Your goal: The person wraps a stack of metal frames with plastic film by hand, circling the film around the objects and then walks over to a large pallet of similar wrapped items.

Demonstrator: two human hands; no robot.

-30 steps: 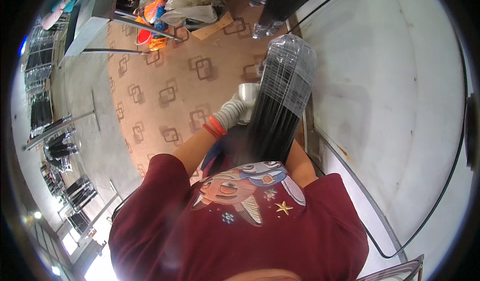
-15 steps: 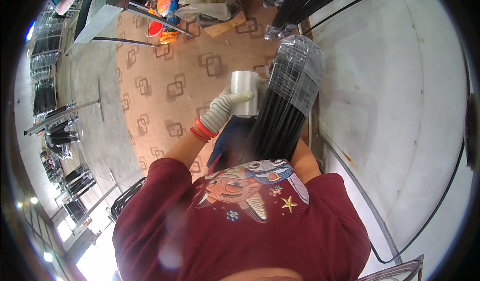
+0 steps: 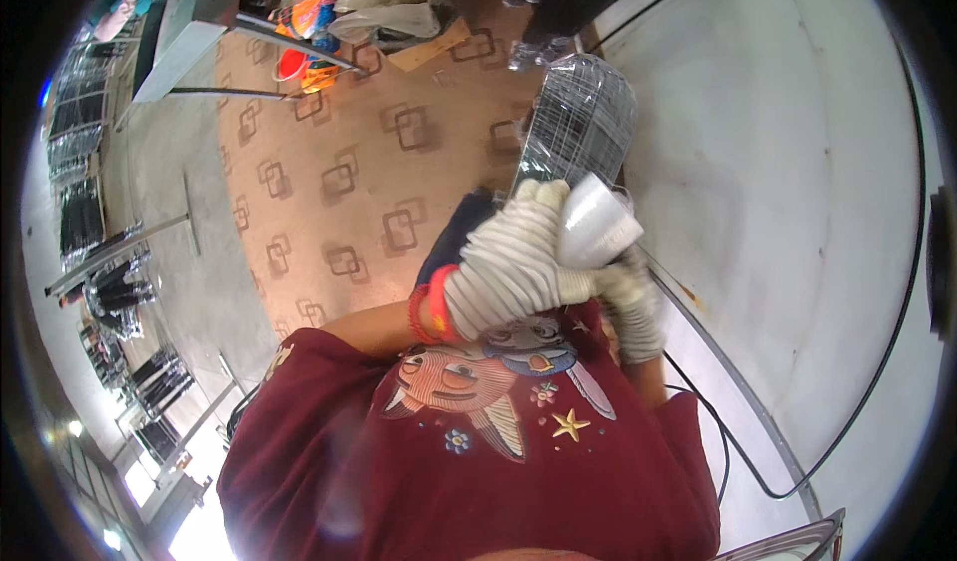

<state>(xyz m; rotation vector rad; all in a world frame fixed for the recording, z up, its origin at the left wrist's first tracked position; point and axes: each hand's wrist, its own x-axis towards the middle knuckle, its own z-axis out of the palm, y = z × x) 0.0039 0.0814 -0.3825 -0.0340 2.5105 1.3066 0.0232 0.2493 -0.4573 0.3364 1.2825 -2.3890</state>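
In the head view, we see our left hand (image 3: 513, 257) in a striped glove, reaching over the shiny wrapped black bundle (image 3: 583, 112). We can't tell if its fingers grip or just rest there. The white roll (image 3: 600, 227) is tipped over, between our two hands and in front of the bundle. Our right hand (image 3: 633, 307) is blurry, just under the roll, so we can't tell how its fingers are. The pale wall (image 3: 768, 212) is on the right.

We look from the head, left fisheye, facing steeply down, maroon shirt (image 3: 429, 491) nearest, left hand (image 3: 513, 262) and right hand (image 3: 633, 307) close, patterned floor (image 3: 309, 202) farther off.
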